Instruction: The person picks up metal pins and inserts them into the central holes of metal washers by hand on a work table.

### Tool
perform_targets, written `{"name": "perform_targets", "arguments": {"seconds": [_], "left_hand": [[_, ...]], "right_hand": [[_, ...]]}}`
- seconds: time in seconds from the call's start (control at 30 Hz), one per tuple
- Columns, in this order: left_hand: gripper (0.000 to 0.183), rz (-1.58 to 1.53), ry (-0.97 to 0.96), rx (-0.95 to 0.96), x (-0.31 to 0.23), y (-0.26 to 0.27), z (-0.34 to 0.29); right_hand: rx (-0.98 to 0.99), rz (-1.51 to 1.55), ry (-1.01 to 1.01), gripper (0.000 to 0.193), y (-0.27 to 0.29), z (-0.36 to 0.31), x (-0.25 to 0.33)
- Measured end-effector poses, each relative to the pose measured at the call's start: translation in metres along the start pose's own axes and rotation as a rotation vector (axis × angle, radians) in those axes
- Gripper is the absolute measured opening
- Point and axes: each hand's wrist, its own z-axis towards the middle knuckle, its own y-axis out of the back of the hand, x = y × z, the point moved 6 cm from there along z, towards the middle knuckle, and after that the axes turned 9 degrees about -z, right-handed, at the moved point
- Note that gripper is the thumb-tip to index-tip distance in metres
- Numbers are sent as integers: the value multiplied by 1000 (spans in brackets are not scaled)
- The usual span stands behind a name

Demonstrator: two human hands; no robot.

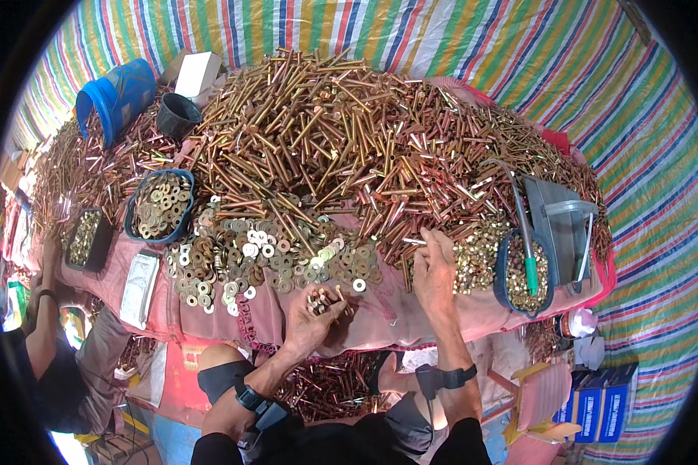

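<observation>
My left hand (309, 324) is closed around a small bundle of bolts (317, 300), near side of the washers (217, 263), over the pink cloth (388, 318). My right hand (437, 275) is between washers and loose nuts (473, 260), fingers partly extended at the bolt heap (310, 132); can't tell if it's pinching anything. 1 blue tub (501, 283) sits right of the nuts.

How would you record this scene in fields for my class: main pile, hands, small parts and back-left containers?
Main pile: long gold-coloured metal bolts
Left hand: closed around a bunch of metal fasteners
Right hand: fingers extended at the bolts' front edge
Small parts: flat round metal washers, left of centre; small gold-coloured metal pieces, right
Back-left containers: blue plastic bucket, on its side; round black plastic tub
</observation>
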Motion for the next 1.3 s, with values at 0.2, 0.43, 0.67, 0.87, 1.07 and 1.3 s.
{"name": "perform_targets", "arguments": {"seconds": [0.2, 0.43, 0.67, 0.87, 1.07, 1.3], "left_hand": [[19, 47, -71, 51, 0, -1, -4], [19, 2, -54, 86, 7, 0, -1], [17, 62, -20, 63, 7, 1, -1], [15, 55, -29, 100, 5, -3, 0], [15, 76, -83, 141, 1, -4, -3], [13, 151, -114, 184, 6, -3, -6]], "right_hand": [[170, 22, 128, 28, -4, -17, 22], [398, -66, 208, 22, -43, -48, 54], [415, 226, -32, 23, -53, -46, 38], [653, 963, -492, 24, -42, -53, 46], [749, 780, -437, 31, -45, -57, 67], [430, 346, -292, 22, -23, -41, 46]]}}
